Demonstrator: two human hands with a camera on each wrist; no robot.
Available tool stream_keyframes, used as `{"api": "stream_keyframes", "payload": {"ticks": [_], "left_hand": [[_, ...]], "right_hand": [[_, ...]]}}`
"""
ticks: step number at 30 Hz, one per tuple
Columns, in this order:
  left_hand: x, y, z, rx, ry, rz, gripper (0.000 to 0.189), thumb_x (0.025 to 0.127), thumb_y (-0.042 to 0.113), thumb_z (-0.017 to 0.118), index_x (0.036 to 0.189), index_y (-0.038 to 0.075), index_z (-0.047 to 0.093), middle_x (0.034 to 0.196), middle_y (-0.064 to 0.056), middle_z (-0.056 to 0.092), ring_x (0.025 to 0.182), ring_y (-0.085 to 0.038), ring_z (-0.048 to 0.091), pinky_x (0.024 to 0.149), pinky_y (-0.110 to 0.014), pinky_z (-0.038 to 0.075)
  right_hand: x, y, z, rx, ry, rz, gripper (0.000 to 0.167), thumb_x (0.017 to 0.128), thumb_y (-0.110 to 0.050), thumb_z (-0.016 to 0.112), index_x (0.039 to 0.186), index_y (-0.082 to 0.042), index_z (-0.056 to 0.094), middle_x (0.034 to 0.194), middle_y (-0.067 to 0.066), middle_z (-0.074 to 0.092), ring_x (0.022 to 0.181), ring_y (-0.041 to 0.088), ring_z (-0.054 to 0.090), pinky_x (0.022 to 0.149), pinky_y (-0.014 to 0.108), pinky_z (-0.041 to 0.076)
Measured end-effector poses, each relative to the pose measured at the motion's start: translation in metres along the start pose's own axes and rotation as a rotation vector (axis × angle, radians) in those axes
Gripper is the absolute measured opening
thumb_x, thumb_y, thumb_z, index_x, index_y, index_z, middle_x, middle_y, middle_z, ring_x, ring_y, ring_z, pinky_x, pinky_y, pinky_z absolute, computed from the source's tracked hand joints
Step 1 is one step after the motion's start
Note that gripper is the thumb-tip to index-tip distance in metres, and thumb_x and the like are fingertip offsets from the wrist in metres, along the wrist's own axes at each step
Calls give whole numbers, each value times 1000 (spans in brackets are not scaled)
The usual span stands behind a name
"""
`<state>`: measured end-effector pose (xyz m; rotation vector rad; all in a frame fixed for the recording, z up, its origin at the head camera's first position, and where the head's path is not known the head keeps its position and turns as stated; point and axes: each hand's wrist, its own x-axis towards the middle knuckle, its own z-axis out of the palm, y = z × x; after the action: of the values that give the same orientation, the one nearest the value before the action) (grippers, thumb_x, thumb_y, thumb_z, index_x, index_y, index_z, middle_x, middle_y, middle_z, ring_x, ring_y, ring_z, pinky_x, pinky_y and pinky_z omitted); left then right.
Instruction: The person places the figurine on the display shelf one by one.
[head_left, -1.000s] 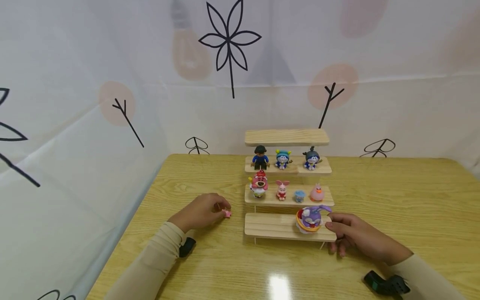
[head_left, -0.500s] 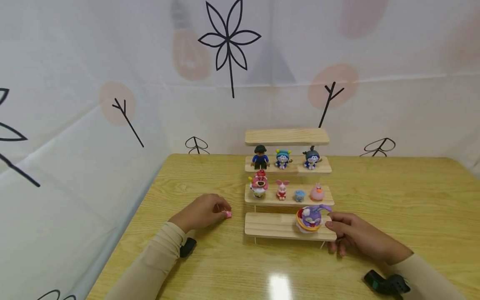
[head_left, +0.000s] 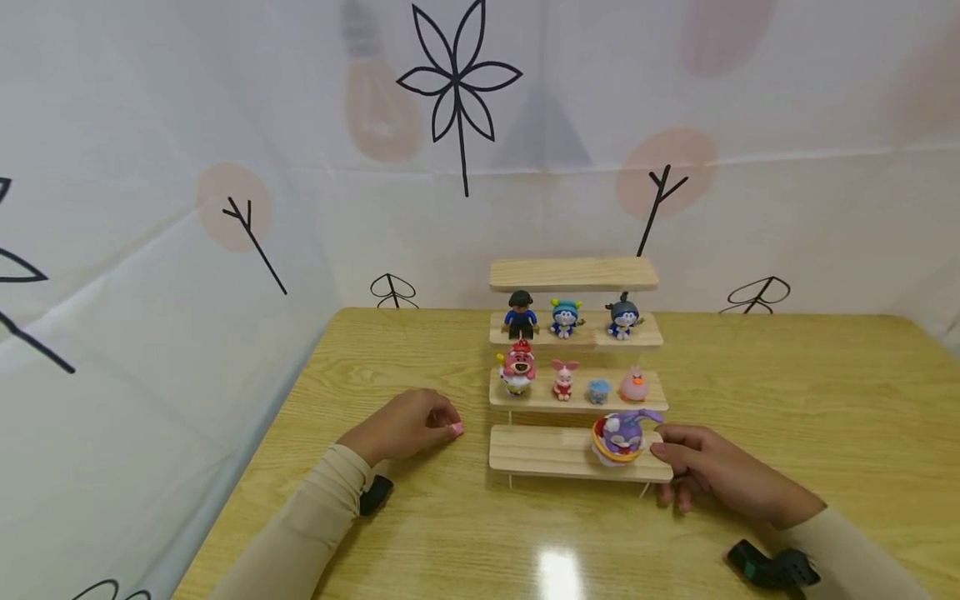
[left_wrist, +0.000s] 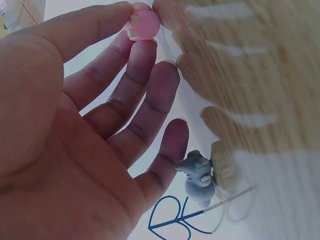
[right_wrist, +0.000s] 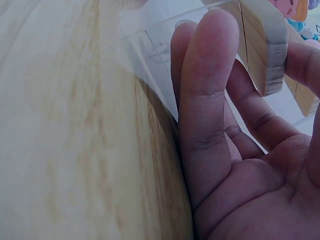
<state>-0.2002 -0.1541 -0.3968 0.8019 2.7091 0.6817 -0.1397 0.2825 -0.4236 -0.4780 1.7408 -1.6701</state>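
Observation:
My left hand [head_left: 405,423] rests low over the table left of a tiered wooden display shelf [head_left: 536,450], pinching a small pink toy figure [left_wrist: 145,24] between thumb and fingertip. Its other fingers are spread, and the toy's shape is mostly covered. Close to the little finger stands a small grey figurine [left_wrist: 198,176]. At the lowest tier's right end, my right hand [head_left: 723,473] holds the board, thumb on its top edge and fingers around the end. Beside that thumb, a purple rabbit figurine [head_left: 622,435] in an orange-rimmed cup sits on the board.
The third tier down carries a pink bear [head_left: 517,367], a piglet [head_left: 564,381], a small blue figurine [head_left: 598,392] and a pink bird [head_left: 634,386]. Several dark-blue-clad figurines [head_left: 566,320] stand one tier higher. A patterned cloth [head_left: 337,225] hangs behind the table [head_left: 787,392].
The pink toy turns slightly in the left fingertips while that hand stays almost in place. My right hand and the shelf have not visibly moved.

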Motion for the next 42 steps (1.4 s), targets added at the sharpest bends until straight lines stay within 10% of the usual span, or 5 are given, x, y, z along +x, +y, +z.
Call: {"api": "stream_keyframes", "payload": {"ticks": [42], "left_hand": [[-7, 36, -5, -100, 155, 80, 10, 95, 26, 70, 104, 23, 67, 95, 14, 67, 83, -3, 61, 71, -22, 53]], "right_hand": [[0, -1, -1, -22, 13, 26, 28, 111, -25, 33, 116, -3, 50, 94, 11, 72, 81, 16, 70, 69, 36, 62]]}}
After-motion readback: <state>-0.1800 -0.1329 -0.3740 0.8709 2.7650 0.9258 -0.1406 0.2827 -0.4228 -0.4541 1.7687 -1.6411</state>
